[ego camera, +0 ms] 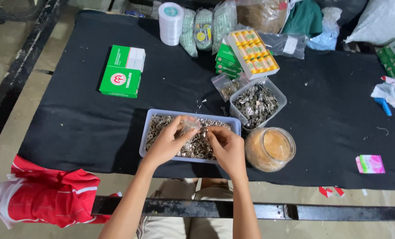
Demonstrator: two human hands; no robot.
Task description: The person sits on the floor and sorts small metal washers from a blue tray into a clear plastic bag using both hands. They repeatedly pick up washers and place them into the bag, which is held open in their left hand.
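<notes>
While over metal-bit tray (147,128), L hand (164,144) & R hand (227,148) pinch clear bag (189,124).

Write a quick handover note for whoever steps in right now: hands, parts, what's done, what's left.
Left hand: holds a small clear bag over the tray of small metal rings.
Right hand: pinching something small at the bag's mouth.
Nearby: tub of metal clips, jar, green boxes.
Done: no filled bags of rings are clearly visible.
Left: the tray looks quite full.
</notes>
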